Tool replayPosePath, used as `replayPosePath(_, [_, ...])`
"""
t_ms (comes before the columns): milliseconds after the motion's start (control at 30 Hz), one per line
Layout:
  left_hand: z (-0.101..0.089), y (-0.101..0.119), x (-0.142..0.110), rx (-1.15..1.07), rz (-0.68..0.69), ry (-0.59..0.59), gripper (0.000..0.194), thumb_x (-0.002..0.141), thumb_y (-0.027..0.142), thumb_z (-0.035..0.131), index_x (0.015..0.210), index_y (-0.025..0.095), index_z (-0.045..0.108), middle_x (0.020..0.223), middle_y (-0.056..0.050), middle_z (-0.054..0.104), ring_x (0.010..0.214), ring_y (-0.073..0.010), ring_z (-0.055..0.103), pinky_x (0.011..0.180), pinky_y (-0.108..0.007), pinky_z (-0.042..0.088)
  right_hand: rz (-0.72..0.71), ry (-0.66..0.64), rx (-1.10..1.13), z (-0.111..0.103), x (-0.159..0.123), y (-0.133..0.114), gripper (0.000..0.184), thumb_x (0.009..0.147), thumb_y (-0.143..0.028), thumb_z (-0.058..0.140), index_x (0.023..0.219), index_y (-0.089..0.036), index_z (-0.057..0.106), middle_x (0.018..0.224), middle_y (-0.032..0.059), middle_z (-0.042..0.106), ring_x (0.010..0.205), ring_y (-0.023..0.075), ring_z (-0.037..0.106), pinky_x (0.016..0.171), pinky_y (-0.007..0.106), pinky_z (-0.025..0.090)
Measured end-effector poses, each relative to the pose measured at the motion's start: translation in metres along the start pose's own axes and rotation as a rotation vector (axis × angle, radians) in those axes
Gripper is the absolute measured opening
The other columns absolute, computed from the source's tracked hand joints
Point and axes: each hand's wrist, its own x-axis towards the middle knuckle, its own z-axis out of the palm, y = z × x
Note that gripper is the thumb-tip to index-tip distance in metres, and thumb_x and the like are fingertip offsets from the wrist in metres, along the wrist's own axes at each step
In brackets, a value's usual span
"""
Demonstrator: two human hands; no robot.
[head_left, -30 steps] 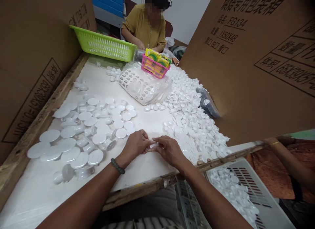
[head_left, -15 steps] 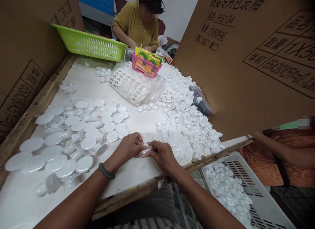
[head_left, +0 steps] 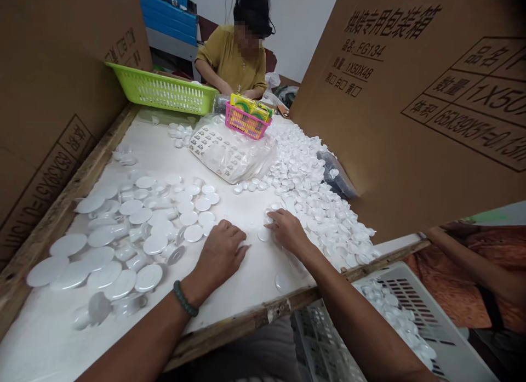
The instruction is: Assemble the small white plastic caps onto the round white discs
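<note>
My left hand [head_left: 222,251] is low over the white tabletop, fingers curled. A bit of a small white plastic piece [head_left: 245,243] shows between its thumb and fingers; the rest is hidden. To the right, my right hand [head_left: 290,231] reaches to the edge of the loose pile with fingertips apart, at a small white piece [head_left: 274,208]. A thin white disc [head_left: 263,235] lies under its fingers. Larger white disc-ended plastic parts [head_left: 155,244] are spread on the left of the table. The heap of small white pieces [head_left: 324,201] covers the right side.
Cardboard boxes [head_left: 411,124] flank the table. At the back are a green basket [head_left: 164,91], a pink basket [head_left: 246,123] and a plastic bag [head_left: 230,157]. A co-worker [head_left: 234,58] sits opposite. A grey crate [head_left: 447,321] stands below the wooden edge [head_left: 263,313], beside another person's arm [head_left: 472,256].
My hands have come apart from the small white piece they both held. The right one has moved right and away from me to the pile; the left stays near its place. The view has tilted slightly.
</note>
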Motion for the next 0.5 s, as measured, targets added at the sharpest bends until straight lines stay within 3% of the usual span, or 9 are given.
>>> replayPosePath(133, [-0.006, -0.006, -0.003, 0.267, -0.181, 0.172, 0.015, 0.083, 0.015, 0.044, 0.075, 0.016, 0.056, 0.078, -0.009, 0.055, 0.084, -0.0256, 0.045, 0.071, -0.041, 0.038, 0.045, 0.085, 0.052, 0.004, -0.001, -0.008, 0.019, 0.077, -0.022, 0.058, 0.096, -0.017, 0.058, 0.086, 0.0051, 0.058, 0.076, 0.0162, 0.054, 0.066, 0.026, 0.041])
replayPosePath(233, [-0.006, -0.004, -0.004, 0.252, -0.165, 0.231, 0.014, 0.084, 0.015, 0.042, 0.081, 0.015, 0.056, 0.084, -0.009, 0.056, 0.085, -0.0246, 0.046, 0.072, -0.04, 0.04, 0.082, 0.121, 0.108, 0.008, -0.003, -0.012, 0.027, 0.077, -0.022, 0.055, 0.104, -0.017, 0.055, 0.083, 0.0038, 0.057, 0.069, 0.0148, 0.053, 0.063, 0.025, 0.041])
replayPosePath(400, [0.006, 0.004, 0.002, 0.095, 0.025, 0.114, 0.022, 0.086, 0.024, 0.047, 0.106, 0.016, 0.051, 0.112, -0.01, 0.055, 0.099, -0.0224, 0.048, 0.082, -0.036, 0.043, 0.062, 0.153, 0.207, 0.011, -0.005, -0.011, 0.04, 0.08, -0.023, 0.05, 0.12, -0.02, 0.051, 0.085, 0.0032, 0.056, 0.067, 0.0136, 0.052, 0.067, 0.027, 0.043])
replayPosePath(500, [0.013, 0.004, 0.008, 0.168, 0.041, 0.072, 0.039, 0.082, 0.032, 0.055, 0.117, 0.017, 0.046, 0.124, -0.011, 0.05, 0.113, -0.0273, 0.043, 0.096, -0.046, 0.034, 0.04, 0.204, 0.278, 0.011, -0.008, -0.012, 0.036, 0.083, -0.025, 0.047, 0.119, -0.02, 0.052, 0.088, 0.0037, 0.053, 0.066, 0.0121, 0.052, 0.066, 0.026, 0.044])
